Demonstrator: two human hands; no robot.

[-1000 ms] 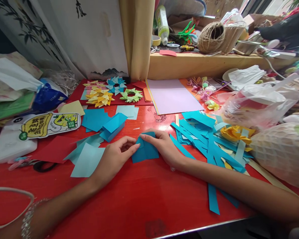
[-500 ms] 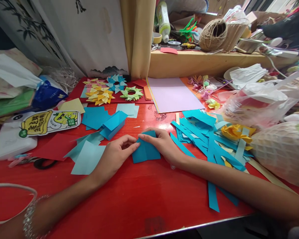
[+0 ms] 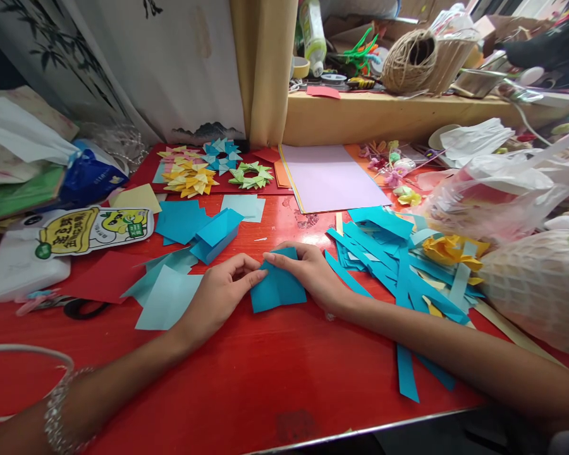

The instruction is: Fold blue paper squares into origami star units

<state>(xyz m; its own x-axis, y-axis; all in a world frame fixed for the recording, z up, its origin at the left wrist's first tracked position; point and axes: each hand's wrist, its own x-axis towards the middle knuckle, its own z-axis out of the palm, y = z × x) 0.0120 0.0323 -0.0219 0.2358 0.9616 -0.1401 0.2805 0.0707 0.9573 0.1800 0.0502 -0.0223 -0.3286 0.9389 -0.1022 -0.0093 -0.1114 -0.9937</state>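
A small sheet of blue paper (image 3: 279, 289), creased down its middle, is held up just above the red table (image 3: 218, 385). My left hand (image 3: 230, 278) pinches its left edge between thumb and forefinger. From the right, my right hand (image 3: 308, 272) grips its upper part, thumb in front and fingers behind. To the left of the sheet lie folded blue papers (image 3: 218, 232) and pale blue sheets (image 3: 171, 300). A heap of blue paper strips (image 3: 374, 253) spreads to the right, partly under my right forearm.
Folded paper rings (image 3: 250, 176) and a stack of lilac paper (image 3: 332, 177) lie at the back. Scissors (image 3: 86, 308) and a printed pouch (image 3: 92, 230) are at the left. Plastic bags (image 3: 502, 189) crowd the right. A twine ball (image 3: 408, 63) stands on the ledge.
The view has shifted very slightly. Both hands keep their hold on the blue sheet, which stays almost in the same place.
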